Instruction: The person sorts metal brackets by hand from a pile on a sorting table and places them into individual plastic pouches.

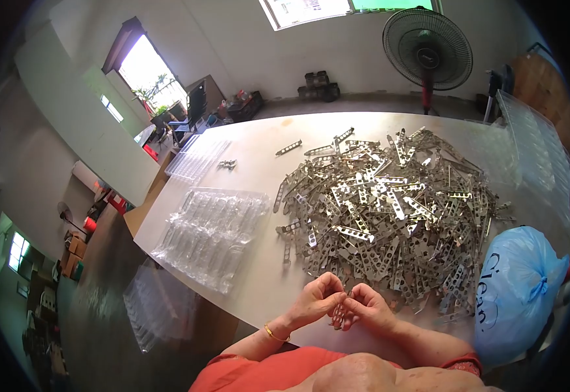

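My left hand (315, 303) and my right hand (372, 309) meet at the front edge of the table, thumbs and fingers pinched close together. Between them are a few small perforated metal brackets (338, 319), partly hidden by the fingers. Just beyond the hands spreads a large heap of similar brackets (389, 225), flat strips with rows of holes, lying in all directions. One loose bracket (289, 147) rests apart at the heap's far left.
Clear plastic trays (212, 225) lie left of the heap, with another tray (197, 159) behind and small metal parts (227, 164) beside it. A tied blue bag (520, 287) marked "Clean" stands at right. Stacked clear trays (536, 150) and a fan (427, 55) are farther back.
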